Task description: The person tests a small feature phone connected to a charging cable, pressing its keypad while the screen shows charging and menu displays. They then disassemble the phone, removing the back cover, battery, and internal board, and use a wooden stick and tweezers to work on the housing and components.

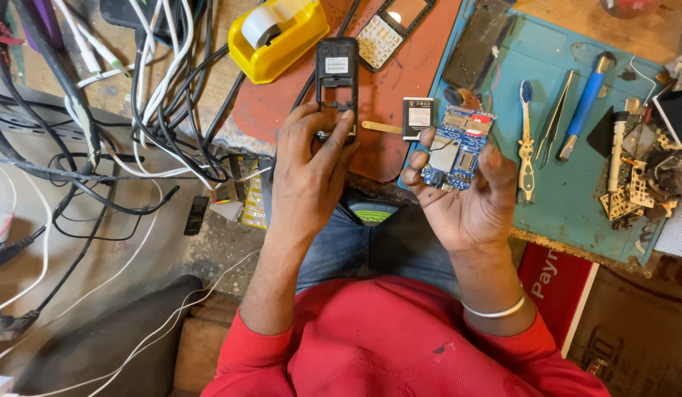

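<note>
From the head view, the left hand (308,173) grips a black phone frame (336,81) by its lower end. Just right of the frame, the right hand (469,198) cradles a blue circuit board (457,147), above the desk's (400,88) near edge. A yellow tape dispenser (278,37) sits up-left of the frame.

A black phone frame (336,77) of matt plastic is held by the left hand (306,173). A blue circuit board (456,149), studded with dull metal shields, is gripped by the right hand (469,198), whose wrist is ringed by a polished metal bangle (494,310). Right of the board, a smooth teal rubbery mat (576,195) is seen, bearing shiny metal tweezers (555,117) and a plastic toothbrush (526,140). Left of the frame, a glossy yellow plastic tape dispenser (278,37) is seen. Below the board, faded denim (356,246) and red cloth (385,338) are worn.
</note>
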